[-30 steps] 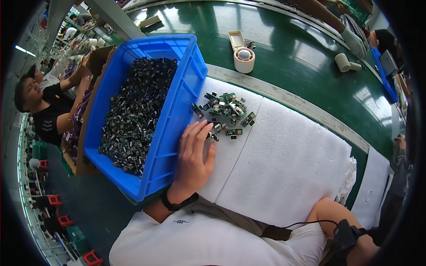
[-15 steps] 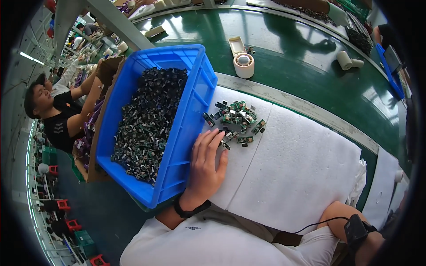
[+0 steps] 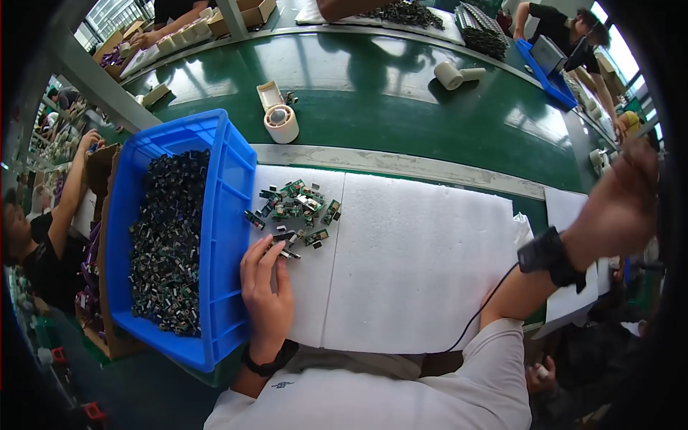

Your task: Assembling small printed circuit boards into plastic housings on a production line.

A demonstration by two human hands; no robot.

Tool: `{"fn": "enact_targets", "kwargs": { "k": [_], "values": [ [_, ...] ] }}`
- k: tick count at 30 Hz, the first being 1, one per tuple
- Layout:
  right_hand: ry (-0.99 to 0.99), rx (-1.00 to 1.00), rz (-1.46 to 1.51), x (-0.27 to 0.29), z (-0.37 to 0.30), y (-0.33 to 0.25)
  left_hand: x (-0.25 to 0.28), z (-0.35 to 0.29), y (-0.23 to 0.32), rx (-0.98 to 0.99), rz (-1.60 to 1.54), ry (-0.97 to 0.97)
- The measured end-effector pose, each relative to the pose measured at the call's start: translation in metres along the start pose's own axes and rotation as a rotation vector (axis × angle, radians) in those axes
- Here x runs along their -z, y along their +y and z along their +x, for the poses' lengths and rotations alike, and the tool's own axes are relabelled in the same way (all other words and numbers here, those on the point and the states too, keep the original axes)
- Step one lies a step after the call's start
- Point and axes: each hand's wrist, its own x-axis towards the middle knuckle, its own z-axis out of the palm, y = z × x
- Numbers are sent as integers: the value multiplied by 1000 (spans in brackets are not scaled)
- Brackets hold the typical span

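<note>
Looks early on: a small jumbled heap of green circuit boards (image 3: 304, 206) lies left of centre on the white foam sheet (image 3: 423, 265), not lined up, while the bulk of what seem to be similar parts (image 3: 168, 251) sits in the blue bin (image 3: 231, 236) at left. So a few out, most left, as a judgement; no board looks visibly worked on at this size.

Left hand (image 3: 268, 294), lower left of centre, is at the heap's near edge, fingers loosely bent, thumb apart, nothing seen gripped; contact with the nearest board can't be told. Right hand (image 3: 622, 197) is up at the right edge, blurred; can't tell whether its fingers are clenched or hold anything. Black wrist device (image 3: 542, 252) on that arm.

Versus half a second ago: right hand is raised from the lower right corner; view has turned, so bin and heap sit further left. Heap looks about the same; left hand stays beside it.
</note>
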Motion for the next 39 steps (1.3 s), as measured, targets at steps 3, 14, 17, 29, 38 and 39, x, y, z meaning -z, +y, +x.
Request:
{"fn": "enact_targets", "kwargs": {
  "k": [3,14,17,29,38,39],
  "values": [
    [-223,-361,-103,-96,-35,101,2,-5,-5,41,-29,21],
    [-730,-726,-789,-176,-136,246,7,-7,-4,-21,-166,125],
    [-724,-719,-763,-173,-147,262,9,-10,-4,-63,-197,137],
    [-637,-1029,266,-97,-89,65,16,-12,-3,-243,-335,-16],
    [-234,-1637,566,16,-167,-79,6,-6,2,-397,-301,-199],
    [-266,-1697,583,19,-173,-79,5,-5,3,-431,-297,-217]
  ]
}}
